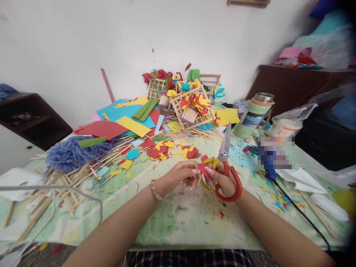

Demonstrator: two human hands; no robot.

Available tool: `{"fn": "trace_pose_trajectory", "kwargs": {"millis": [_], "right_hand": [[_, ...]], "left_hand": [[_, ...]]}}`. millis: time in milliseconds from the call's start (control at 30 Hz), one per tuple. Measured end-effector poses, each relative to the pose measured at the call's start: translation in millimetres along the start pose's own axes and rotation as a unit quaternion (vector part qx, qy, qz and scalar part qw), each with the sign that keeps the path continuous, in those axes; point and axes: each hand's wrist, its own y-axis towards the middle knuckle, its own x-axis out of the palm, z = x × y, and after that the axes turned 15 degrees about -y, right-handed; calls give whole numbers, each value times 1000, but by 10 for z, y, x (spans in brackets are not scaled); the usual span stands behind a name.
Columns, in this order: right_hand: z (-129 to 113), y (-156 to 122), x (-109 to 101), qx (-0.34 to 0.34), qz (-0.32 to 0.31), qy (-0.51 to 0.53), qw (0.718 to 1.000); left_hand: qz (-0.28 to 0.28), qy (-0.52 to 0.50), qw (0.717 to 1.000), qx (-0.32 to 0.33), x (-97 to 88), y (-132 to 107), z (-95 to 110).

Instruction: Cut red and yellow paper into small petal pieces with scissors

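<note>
Between my two hands is a small red paper piece (204,170), pinched from both sides. My left hand (183,174), with a beaded bracelet at the wrist, has its thumb and fingertips at the paper's left edge. On the other side my right hand (225,181) presses its thumb on the paper. That same hand carries scissors (224,148) with one red and one yellow handle, blades pointing up and away from me. Farther up the table lie red and yellow paper cutouts (158,150), several of them in loose piles.
Stick frames with paper flowers (191,105) stand at the back. Coloured sheets (102,129), blue yarn (80,152) and wooden sticks (63,189) cover the left. At right are a green bottle (251,116) and a blue glue gun (269,165) with its black cord.
</note>
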Motion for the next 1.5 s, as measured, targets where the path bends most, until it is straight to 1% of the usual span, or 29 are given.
{"fn": "trace_pose_trajectory", "kwargs": {"millis": [67,133,200,267,333,400,467,533,600,667,767,867,967,1167,1333,1500], "right_hand": [[28,9,-18,-4,19,-8,1000],[63,6,-46,0,20,-25,999],[89,0,-72,-1,8,-50,999],[91,0,-86,-9,-9,-62,998],[68,9,-80,-14,-30,-38,999],[37,19,-55,-11,-52,23,998],[22,19,-22,-6,-85,83,993],[35,4,0,-9,-121,114,986],[61,-22,2,-18,-155,106,982],[74,-50,-15,-24,-188,67,980],[27,-79,-48,-31,-220,-20,975],[-57,-84,-69,-38,-219,-89,971],[-101,-80,-81,-40,-217,-119,968],[-86,-79,-86,-38,-223,-118,967],[-88,-76,-73,-31,-203,-105,973],[-54,-83,-73,-23,-197,-99,975]], "left_hand": [[10,12,1000,18,41,11,-32],[17,27,999,31,74,13,-61],[24,35,998,43,87,6,-67],[43,41,996,67,83,-9,-33],[77,45,990,107,69,-30,37],[110,46,980,158,57,-53,118],[135,46,968,207,52,-72,185],[156,50,954,250,52,-83,219],[177,56,941,284,58,-87,223],[193,66,930,306,69,-88,212],[209,75,923,315,90,-92,200],[217,77,922,312,102,-96,205],[219,77,925,301,100,-95,207],[218,94,927,289,88,-93,194],[221,139,923,282,70,-102,174],[220,175,918,279,32,-103,126]]}}
